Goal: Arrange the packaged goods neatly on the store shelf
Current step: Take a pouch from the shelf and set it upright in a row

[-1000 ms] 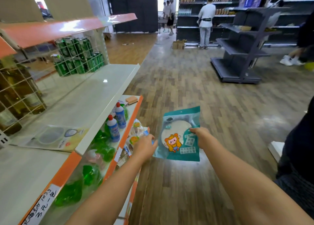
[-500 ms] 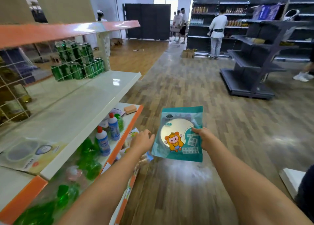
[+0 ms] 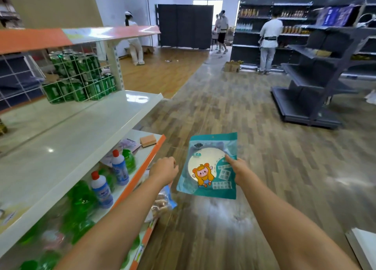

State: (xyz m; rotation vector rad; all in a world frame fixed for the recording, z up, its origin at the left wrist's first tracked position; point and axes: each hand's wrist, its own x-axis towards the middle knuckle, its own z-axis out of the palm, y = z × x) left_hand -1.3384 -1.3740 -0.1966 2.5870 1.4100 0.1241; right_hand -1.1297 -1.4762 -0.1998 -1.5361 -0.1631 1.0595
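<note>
A teal packet [image 3: 205, 168] with a white round window and an orange cartoon figure hangs upright over the aisle floor. My right hand [image 3: 239, 170] grips its right edge. My left hand [image 3: 163, 170] hovers just left of the packet without touching it, fingers loosely curled, beside the orange front edge of the lower shelf [image 3: 142, 168]. The white middle shelf [image 3: 81, 139] stretches along the left. A clear and blue snack bag [image 3: 164, 200] shows under my left forearm.
Blue cleaner bottles [image 3: 120, 168] and green bottles [image 3: 81, 198] stand on the lower shelf, with an orange sponge [image 3: 148, 140] at its far end. Green cans [image 3: 79, 76] sit behind wire mesh. A dark gondola [image 3: 317, 82] stands right; a person [image 3: 267, 45] works at far shelves.
My left hand has come off the packet's left edge and drawn slightly left. The right hand keeps its grip. The view has tilted up and turned along the aisle.
</note>
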